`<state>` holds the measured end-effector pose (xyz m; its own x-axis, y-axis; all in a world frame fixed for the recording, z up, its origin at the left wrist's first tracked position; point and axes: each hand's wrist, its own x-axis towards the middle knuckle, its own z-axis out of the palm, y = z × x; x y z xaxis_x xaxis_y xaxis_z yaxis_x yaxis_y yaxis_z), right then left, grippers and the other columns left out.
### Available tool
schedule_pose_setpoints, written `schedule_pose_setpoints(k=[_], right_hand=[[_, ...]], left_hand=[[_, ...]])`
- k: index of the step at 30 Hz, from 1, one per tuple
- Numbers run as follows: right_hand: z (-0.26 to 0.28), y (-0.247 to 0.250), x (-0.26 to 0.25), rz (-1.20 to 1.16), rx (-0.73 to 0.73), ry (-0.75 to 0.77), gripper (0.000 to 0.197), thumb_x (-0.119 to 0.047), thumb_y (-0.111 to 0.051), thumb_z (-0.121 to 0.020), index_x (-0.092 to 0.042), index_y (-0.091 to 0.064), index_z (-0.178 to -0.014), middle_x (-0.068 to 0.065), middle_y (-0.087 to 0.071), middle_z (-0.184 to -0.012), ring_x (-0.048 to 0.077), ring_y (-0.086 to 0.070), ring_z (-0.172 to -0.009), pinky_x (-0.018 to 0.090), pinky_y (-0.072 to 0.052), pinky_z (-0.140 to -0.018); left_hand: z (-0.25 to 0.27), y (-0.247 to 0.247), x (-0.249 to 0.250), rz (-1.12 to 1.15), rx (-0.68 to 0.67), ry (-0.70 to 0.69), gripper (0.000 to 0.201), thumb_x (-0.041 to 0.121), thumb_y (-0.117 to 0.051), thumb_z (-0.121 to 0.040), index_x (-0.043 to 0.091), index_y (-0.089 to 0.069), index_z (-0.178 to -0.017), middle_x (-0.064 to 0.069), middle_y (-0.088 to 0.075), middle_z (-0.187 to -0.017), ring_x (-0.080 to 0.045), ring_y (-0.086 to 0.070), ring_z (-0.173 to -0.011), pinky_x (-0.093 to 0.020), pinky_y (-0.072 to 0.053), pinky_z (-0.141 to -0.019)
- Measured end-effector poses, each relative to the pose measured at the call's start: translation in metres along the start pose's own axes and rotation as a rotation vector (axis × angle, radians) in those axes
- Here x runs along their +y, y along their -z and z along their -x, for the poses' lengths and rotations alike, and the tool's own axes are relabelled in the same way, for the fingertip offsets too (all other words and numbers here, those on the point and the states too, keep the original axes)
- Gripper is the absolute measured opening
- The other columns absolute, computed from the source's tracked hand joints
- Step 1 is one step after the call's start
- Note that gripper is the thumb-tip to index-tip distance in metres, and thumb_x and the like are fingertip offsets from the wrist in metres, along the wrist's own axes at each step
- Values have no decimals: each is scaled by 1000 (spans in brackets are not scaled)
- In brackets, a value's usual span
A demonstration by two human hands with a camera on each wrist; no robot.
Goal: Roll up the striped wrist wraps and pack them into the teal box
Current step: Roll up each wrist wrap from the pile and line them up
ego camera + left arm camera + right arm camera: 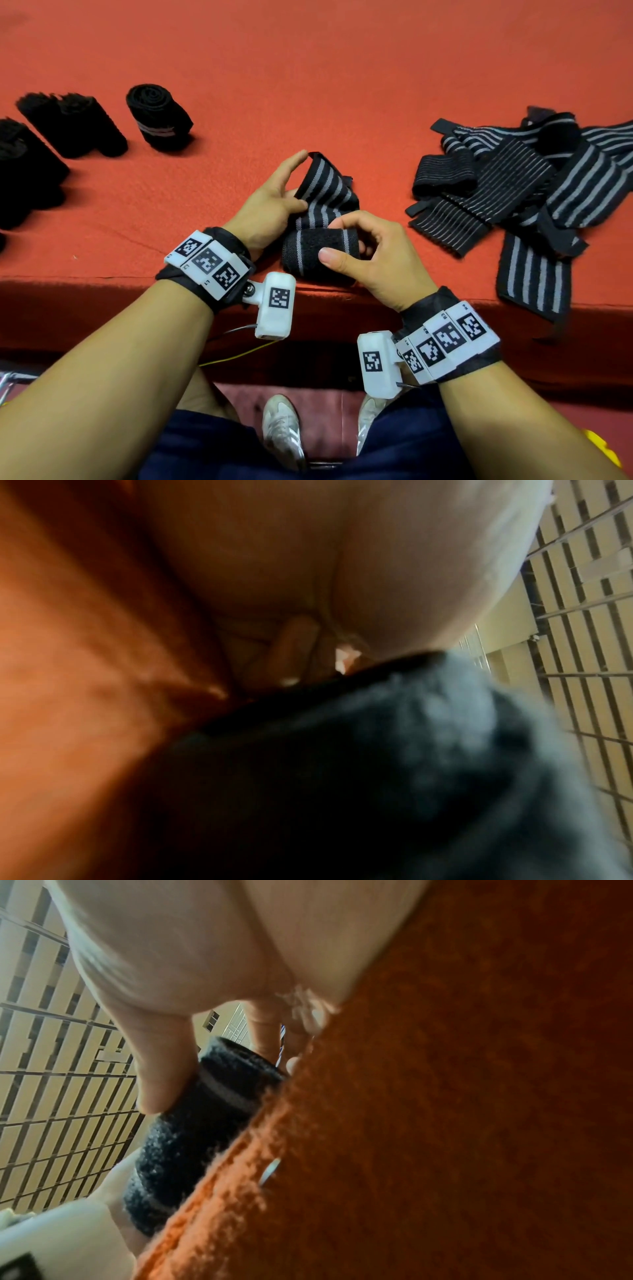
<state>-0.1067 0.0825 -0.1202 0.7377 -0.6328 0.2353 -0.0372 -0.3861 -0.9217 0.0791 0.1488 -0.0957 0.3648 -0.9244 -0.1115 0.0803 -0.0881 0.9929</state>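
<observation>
A black wrist wrap with grey stripes [323, 192] lies near the front edge of the red cloth table [342, 85]. Its near end is wound into a roll [308, 250]. My right hand [373, 250] grips that roll, thumb on its front and fingers curled over the right end; the right wrist view shows the thumb [161, 1074] pressed on the roll [205, 1123]. My left hand [284, 192] pinches the loose strip's left edge and holds it up. In the left wrist view the wrap [377, 764] is a dark blur below the palm. No teal box is in view.
A heap of unrolled striped wraps [534, 192] lies at the right, one hanging over the front edge. Three rolled black wraps [157, 116] [72, 123] [24, 171] sit at the left. The table's front edge [137, 279] runs just under my wrists.
</observation>
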Motion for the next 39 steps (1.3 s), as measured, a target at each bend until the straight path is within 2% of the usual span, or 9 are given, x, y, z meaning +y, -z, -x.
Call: schedule_pose_setpoints(k=[3, 6, 15, 21, 25, 31, 33, 36, 39], right_hand=[[0, 0, -1, -3, -2, -7, 33, -37, -82, -75, -18, -70, -99, -14, -64, -83, 1, -57, -74, 27, -49, -72], [-1, 0, 1, -9, 4, -24, 32, -38, -81, -75, -20, -70, -98, -16, -63, -80, -1, -56, -72, 25, -46, -71], [-1, -1, 2, -17, 18, -62, 35, -46, -81, -72, -26, -69, -97, -15, -67, -87, 2, -61, -84, 26, -51, -77], [-2, -2, 2, -14, 26, -54, 38, -51, -80, -69, -26, -69, -96, -17, -66, -85, -3, -59, -81, 20, -47, -76], [-2, 0, 2, -5, 24, -50, 29, -38, -83, -76, -22, -70, -96, -19, -63, -79, -4, -57, -73, 18, -43, -72], [-2, 0, 2, 27, 37, -38, 20, -31, -82, -83, -21, -69, -95, -26, -58, -68, -4, -53, -63, 11, -38, -64], [-2, -1, 2, 35, 50, -37, 21, -31, -82, -83, -20, -69, -95, -25, -56, -66, -3, -51, -61, 11, -37, -61], [-2, -1, 2, 35, 65, -35, 23, -35, -81, -83, -20, -70, -96, -22, -55, -66, -1, -48, -58, 13, -35, -60], [-2, -1, 1, 38, 73, -35, 25, -36, -81, -83, -19, -70, -97, -19, -55, -68, -1, -47, -57, 13, -35, -59]], left_hand=[[-7, -1, 5, -2, 91, 138, 39, 20, -70, -71, 12, -67, -109, -14, -66, -89, -30, -59, -76, -40, -44, -72], [-10, -7, 14, -31, 61, 207, 32, 37, -72, -88, 7, -74, -97, -9, -76, -84, -24, -73, -75, -32, -56, -72], [-21, -9, 17, -292, -53, 182, 15, 7, -60, -98, 12, -71, -88, -2, -75, -79, -13, -70, -71, -25, -58, -70], [-20, -7, 13, -254, -57, 92, 21, 10, -47, -106, 15, -67, -111, -7, -73, -105, -21, -69, -97, -39, -54, -96], [-18, -7, 12, -194, -28, 1, 38, 33, -59, -98, 16, -52, -132, -4, -70, -116, -19, -69, -105, -38, -54, -95], [-13, -3, 9, -255, 34, 4, 85, 10, -72, -91, 18, -20, -158, -4, -46, -150, -14, -53, -131, -39, -47, -109], [-8, -2, 6, -222, 77, -16, 84, 5, -70, -91, 14, -21, -159, -5, -40, -156, -3, -53, -127, -28, -49, -105], [0, 0, 1, -214, 195, -33, 77, 2, -72, -89, 13, -34, -154, -6, -46, -151, -3, -61, -113, -14, -54, -83], [4, 4, -4, -234, 274, -7, 61, 6, -79, -84, 10, -52, -139, -1, -64, -111, -6, -68, -88, -16, -56, -73]])
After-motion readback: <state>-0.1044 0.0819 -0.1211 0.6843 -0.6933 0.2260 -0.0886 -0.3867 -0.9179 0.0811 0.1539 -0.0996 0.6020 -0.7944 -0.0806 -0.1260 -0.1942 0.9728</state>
